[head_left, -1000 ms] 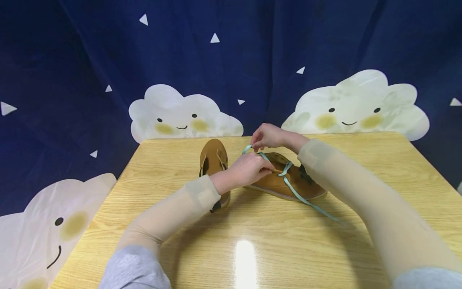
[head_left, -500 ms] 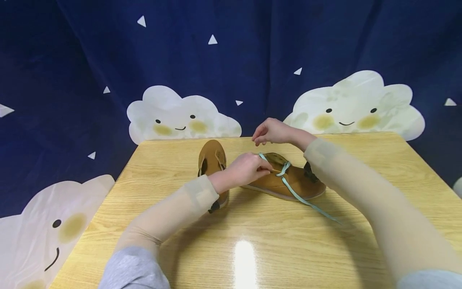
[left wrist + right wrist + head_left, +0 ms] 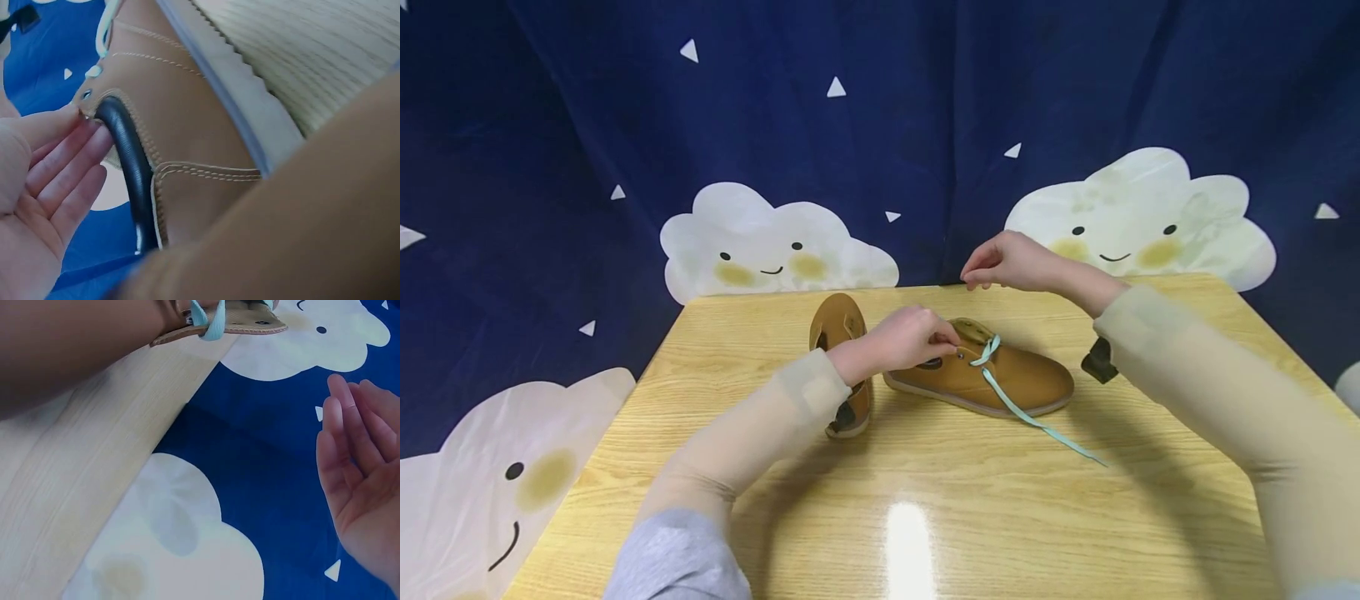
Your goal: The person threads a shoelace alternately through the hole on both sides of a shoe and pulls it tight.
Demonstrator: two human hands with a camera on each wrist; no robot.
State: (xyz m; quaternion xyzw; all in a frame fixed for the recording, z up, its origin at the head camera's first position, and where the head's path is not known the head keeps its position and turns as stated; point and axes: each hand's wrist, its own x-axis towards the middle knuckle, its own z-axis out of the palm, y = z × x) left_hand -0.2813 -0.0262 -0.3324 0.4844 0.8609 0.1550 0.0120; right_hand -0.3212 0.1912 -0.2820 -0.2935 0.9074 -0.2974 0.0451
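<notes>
A brown shoe (image 3: 1030, 379) lies with its toe to the right. A light blue shoelace (image 3: 1017, 410) crosses its front eyelets, one end trailing onto the table. My left hand (image 3: 913, 337) pinches the edge of the eyelet flap; in the left wrist view, thumb and forefinger sit beside a bare eyelet (image 3: 87, 95), above the black padded collar (image 3: 128, 162). Raised behind the shoe, my right hand (image 3: 1018, 265) touches nothing visible. Its fingers look nearly straight in the right wrist view, where the thumb is hidden. A second brown shoe (image 3: 837, 321) stands left, partly behind my left arm.
The wooden table (image 3: 1000, 517) ends at a back edge just beyond the shoes. Behind it hangs a dark blue curtain (image 3: 910, 100) with white clouds and triangles. A black wrist camera (image 3: 1100, 361) hangs under my right sleeve.
My right hand, at the loose lace a second ago, has moved right and up, away from the shoe. The lace near my left fingers no longer shows. My left hand stays at the flap.
</notes>
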